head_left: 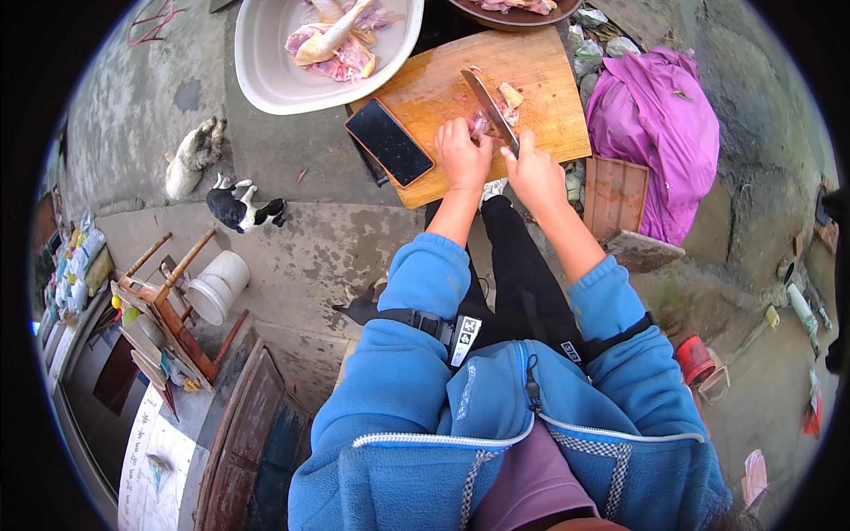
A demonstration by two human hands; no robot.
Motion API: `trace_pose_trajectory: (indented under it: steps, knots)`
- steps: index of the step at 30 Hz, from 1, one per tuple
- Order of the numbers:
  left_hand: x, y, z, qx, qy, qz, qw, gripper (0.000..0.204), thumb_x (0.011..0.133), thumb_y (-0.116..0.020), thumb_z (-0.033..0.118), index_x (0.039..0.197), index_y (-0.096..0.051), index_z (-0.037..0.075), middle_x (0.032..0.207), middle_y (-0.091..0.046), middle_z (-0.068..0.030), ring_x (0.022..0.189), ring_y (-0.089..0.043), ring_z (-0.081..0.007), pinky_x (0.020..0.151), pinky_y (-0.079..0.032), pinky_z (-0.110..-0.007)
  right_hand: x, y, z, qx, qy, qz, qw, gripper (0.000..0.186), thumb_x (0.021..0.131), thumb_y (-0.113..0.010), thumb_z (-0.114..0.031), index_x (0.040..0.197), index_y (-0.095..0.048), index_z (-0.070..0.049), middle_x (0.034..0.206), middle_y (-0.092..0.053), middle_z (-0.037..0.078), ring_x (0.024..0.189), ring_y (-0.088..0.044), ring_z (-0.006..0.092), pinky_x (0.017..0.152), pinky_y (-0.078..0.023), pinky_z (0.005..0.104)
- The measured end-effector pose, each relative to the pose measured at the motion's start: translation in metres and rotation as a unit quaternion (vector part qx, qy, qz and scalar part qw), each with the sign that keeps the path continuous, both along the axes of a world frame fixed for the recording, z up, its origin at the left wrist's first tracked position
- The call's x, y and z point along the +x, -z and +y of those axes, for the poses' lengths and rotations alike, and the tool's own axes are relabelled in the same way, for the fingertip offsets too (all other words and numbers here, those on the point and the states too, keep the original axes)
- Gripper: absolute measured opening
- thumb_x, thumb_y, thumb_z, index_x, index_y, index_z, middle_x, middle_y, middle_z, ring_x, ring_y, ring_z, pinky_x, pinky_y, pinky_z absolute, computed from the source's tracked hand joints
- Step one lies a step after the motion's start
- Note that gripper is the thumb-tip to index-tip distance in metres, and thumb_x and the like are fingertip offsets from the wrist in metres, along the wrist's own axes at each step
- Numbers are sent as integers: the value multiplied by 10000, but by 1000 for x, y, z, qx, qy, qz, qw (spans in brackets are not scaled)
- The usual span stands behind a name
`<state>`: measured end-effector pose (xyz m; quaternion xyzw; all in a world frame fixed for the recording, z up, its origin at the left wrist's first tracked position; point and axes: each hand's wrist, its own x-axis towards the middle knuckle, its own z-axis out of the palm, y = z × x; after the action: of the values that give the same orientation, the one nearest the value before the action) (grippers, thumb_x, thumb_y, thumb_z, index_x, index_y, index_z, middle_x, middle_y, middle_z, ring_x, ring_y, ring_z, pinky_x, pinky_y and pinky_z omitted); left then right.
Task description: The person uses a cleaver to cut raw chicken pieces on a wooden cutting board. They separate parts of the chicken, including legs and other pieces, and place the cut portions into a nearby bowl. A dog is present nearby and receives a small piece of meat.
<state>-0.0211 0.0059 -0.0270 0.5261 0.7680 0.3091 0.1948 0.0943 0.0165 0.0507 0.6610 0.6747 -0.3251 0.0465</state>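
Note:
My right hand is closed around the handle of a kitchen knife, its long blade pointing away from me and slightly left over the wooden cutting board. Just left of the blade, my left hand has its fingers curled on a piece of raw meat, mostly hidden beneath them. To the right of the blade lie small meat scraps and a pale yellowish chunk. A dark-screened phone rests on the board's left edge.
A white basin holding raw poultry legs stands beyond the board's left corner. At the top, a brown bowl contains more meat. Purple cloth lies right of the board. Two cats, one black-and-white, one greyish, lie left.

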Motion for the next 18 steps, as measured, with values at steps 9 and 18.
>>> trace_pose_trajectory:
  steps: [9,18]
  knots:
    - [-12,-17,-2,45,-23,-45,998,189,646,-645,35,812,-555,28,809,-554,-109,795,-536,-288,729,-438,-372,24,-2,4,38,75,53,995,376,882,-551,-347,1100,-466,-53,781,-621,253,769,-603,438,653,-455,499]
    - [-10,-15,7,19,57,9,998,336,671,-630,44,1003,-584,56,1003,-545,-109,994,-501,-297,885,-380,-420,39,-16,8,125,91,96,983,320,882,-551,-331,1051,-465,-73,736,-624,228,712,-610,427,606,-468,492]
